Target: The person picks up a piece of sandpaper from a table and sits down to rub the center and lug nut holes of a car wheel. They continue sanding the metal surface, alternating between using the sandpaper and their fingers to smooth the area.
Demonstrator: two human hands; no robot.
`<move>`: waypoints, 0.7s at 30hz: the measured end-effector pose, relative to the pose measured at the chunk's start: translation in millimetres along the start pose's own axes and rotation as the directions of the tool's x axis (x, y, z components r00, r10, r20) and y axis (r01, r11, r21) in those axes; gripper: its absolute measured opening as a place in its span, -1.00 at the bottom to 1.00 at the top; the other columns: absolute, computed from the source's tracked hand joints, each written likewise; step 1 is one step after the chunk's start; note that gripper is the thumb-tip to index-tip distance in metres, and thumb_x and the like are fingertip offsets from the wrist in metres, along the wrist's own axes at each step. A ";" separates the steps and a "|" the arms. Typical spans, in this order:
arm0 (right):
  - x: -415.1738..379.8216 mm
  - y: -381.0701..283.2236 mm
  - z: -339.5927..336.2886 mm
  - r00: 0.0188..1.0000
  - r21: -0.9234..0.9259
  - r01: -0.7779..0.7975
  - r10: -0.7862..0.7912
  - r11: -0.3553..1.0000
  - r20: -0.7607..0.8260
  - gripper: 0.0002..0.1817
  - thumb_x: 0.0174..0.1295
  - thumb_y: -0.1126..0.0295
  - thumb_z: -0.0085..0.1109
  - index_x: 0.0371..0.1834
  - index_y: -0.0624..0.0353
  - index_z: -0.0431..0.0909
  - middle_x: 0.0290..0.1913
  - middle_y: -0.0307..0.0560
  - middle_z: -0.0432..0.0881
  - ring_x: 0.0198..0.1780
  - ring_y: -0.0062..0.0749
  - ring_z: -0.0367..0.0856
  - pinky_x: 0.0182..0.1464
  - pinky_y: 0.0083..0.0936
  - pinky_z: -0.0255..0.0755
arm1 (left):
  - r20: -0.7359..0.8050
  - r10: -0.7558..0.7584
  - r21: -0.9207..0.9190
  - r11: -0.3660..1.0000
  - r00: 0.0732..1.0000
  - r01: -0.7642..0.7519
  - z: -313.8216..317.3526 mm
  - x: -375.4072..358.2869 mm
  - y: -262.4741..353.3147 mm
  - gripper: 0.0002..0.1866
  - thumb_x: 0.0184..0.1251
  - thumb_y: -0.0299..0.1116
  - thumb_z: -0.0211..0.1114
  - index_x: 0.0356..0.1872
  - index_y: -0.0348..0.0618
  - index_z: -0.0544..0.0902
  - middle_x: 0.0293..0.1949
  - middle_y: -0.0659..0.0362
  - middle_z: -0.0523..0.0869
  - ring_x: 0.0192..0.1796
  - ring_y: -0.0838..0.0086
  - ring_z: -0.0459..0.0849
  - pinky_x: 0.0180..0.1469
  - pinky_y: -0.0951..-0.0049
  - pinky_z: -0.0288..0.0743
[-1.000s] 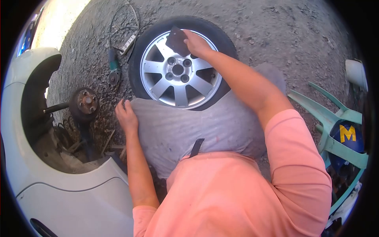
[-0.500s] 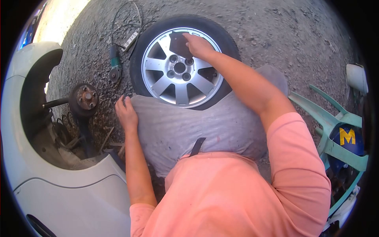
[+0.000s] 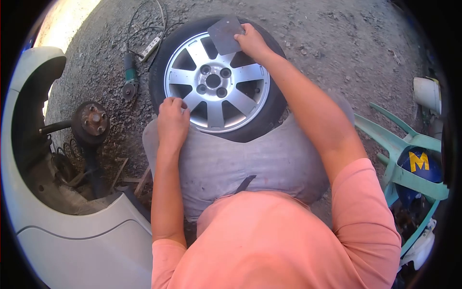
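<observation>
A silver seven-spoke alloy wheel with a black tyre (image 3: 274,98) lies flat on the ground before my knees. Over its far right rim, my right hand (image 3: 252,42) pinches a thin dark grey sheet (image 3: 224,36) with rounded corners and a small hole near one edge. The sheet overlaps the rim and tyre in this view. My left hand (image 3: 173,119) is at the near left side of the wheel, back upward and fingers curled at the rim; what they hold, if anything, is hidden.
Left stands a pale car body (image 3: 82,250) with a bare wheel hub (image 3: 94,119). A green angle grinder (image 3: 130,77) and a white power strip (image 3: 151,48) with cables lie on the gravel. At right is a green plastic chair (image 3: 409,144) with a blue item marked with a yellow M.
My left hand has moved from my knee to the wheel's near left rim. My right hand has drawn the dark sheet up and outward, from over the spokes to the far rim.
</observation>
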State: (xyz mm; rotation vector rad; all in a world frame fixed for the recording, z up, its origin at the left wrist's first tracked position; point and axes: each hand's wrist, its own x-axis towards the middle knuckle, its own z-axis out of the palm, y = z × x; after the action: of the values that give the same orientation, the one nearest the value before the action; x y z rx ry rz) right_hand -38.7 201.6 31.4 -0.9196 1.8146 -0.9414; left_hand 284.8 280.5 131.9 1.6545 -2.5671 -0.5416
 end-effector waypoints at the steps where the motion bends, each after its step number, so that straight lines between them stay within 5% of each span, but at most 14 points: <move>1: 6.9 12.9 6.9 0.999 0.090 0.011 -0.006 0.996 -0.052 -0.46 0.42 0.29 0.26 0.40 0.28 0.43 0.22 0.22 0.69 0.21 0.04 0.71 0.32 -0.16 0.50 | 0.111 0.074 -0.068 0.995 0.991 -0.067 11.4 8.4 15.6 -0.79 0.39 -0.35 0.38 -0.10 -0.26 0.66 0.01 -0.03 0.71 0.10 -0.02 0.68 0.13 0.00 0.59; 2: -2.0 4.0 3.8 0.999 0.176 -0.031 0.037 0.984 -0.030 -0.47 0.41 0.30 0.27 0.38 0.30 0.44 0.19 0.20 0.69 0.20 0.00 0.70 0.29 -0.17 0.52 | 0.241 0.092 -0.034 0.996 0.966 -0.086 24.2 16.2 30.1 -0.77 0.37 -0.37 0.38 -0.04 -0.23 0.63 0.02 -0.04 0.72 0.05 -0.03 0.73 0.02 -0.01 0.65; 3: -19.3 -14.7 -2.7 0.997 0.260 -0.072 0.076 0.963 -0.006 -0.48 0.40 0.31 0.27 0.36 0.31 0.45 0.16 0.18 0.69 0.20 -0.05 0.70 0.27 -0.18 0.53 | 0.261 0.182 0.027 0.980 0.948 -0.196 49.1 18.5 32.9 -0.60 0.40 -0.37 0.30 0.22 -0.21 0.58 -0.03 -0.06 0.75 -0.01 -0.02 0.78 -0.03 -0.01 0.69; 6: -54.1 -39.1 -14.9 0.993 0.363 -0.119 0.120 0.924 0.020 -0.51 0.36 0.37 0.26 0.30 0.33 0.46 0.08 0.13 0.68 0.14 -0.16 0.69 0.14 -0.20 0.60 | 0.444 0.152 0.140 0.961 0.883 -0.237 80.4 29.1 56.0 -0.30 0.39 -0.38 0.20 0.58 -0.18 0.34 -0.06 -0.11 0.80 -0.09 0.00 0.83 -0.06 0.00 0.71; 9: -61.9 -20.7 -22.3 0.996 0.318 -0.082 0.088 0.945 -0.006 -0.54 0.30 0.43 0.23 0.25 0.34 0.47 0.03 0.10 0.66 0.03 -0.23 0.68 0.01 -0.23 0.63 | 0.479 0.171 0.111 0.961 0.861 -0.253 100.2 28.1 53.5 -0.15 0.35 -0.40 0.16 0.70 -0.19 0.13 -0.18 -0.12 0.82 -0.24 -0.01 0.85 -0.18 -0.01 0.71; 16: -98.7 -7.0 -32.5 0.957 0.434 -0.282 0.280 0.856 0.070 -0.64 0.26 0.50 0.16 0.12 0.32 0.49 -0.05 0.01 0.62 -0.06 -0.27 0.62 -0.01 -0.29 0.59 | 0.501 0.095 0.115 0.978 0.860 -0.175 103.0 33.7 42.8 -0.16 0.38 -0.39 0.12 0.71 -0.16 0.11 -0.20 -0.11 0.84 -0.22 0.00 0.86 -0.12 0.00 0.72; 21: -103.3 -21.1 -31.7 0.976 0.511 -0.214 0.204 0.833 0.077 -0.69 0.31 0.51 0.13 0.10 0.30 0.46 -0.02 0.04 0.60 -0.07 -0.24 0.65 -0.08 -0.21 0.68 | 0.533 0.050 0.090 0.989 0.845 -0.115 105.9 27.8 39.9 -0.16 0.38 -0.38 0.10 0.70 -0.25 0.10 -0.17 -0.11 0.86 -0.13 -0.03 0.87 -0.05 0.00 0.72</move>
State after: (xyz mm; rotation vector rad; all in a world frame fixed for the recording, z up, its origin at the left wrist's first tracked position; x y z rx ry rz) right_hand -27.2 289.2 97.1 -0.3792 1.4886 -1.1919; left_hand 214.6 298.9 40.6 1.5923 -3.0897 -0.9816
